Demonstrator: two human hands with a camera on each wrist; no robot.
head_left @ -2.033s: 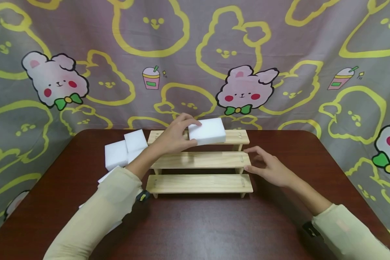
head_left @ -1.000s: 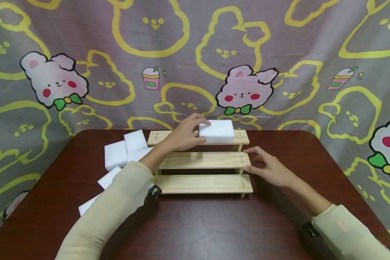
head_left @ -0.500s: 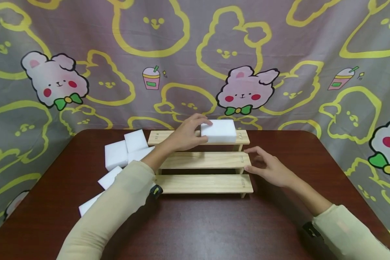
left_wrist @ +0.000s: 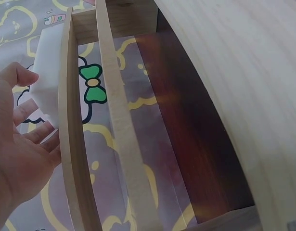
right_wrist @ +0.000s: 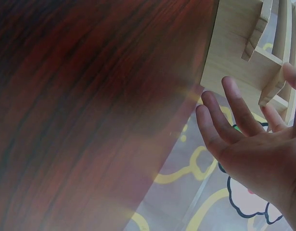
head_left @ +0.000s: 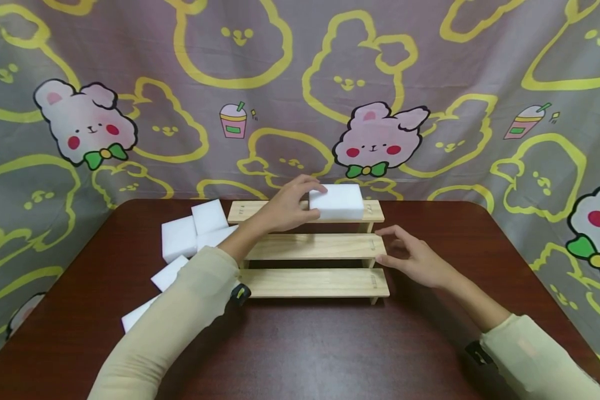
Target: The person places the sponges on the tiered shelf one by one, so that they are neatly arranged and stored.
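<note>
A white foam block lies flat on the top board of a three-tier wooden stand, near its right end. My left hand holds the block by its left end, thumb at the front and fingers over the top and back. In the left wrist view, the same foam block sits against the top board's edge. My right hand pinches the right end of the middle board, index finger at the back corner and thumb at the front. Its other fingers stretch out loosely in the right wrist view.
Several more white foam blocks lie at the left of the dark red-brown table, some partly hidden by the left sleeve. A patterned curtain hangs right behind the table.
My left hand has carried the foam block rightward and down along the top board. Over the last half second it stays still. The right hand has kept its place on the middle board.
</note>
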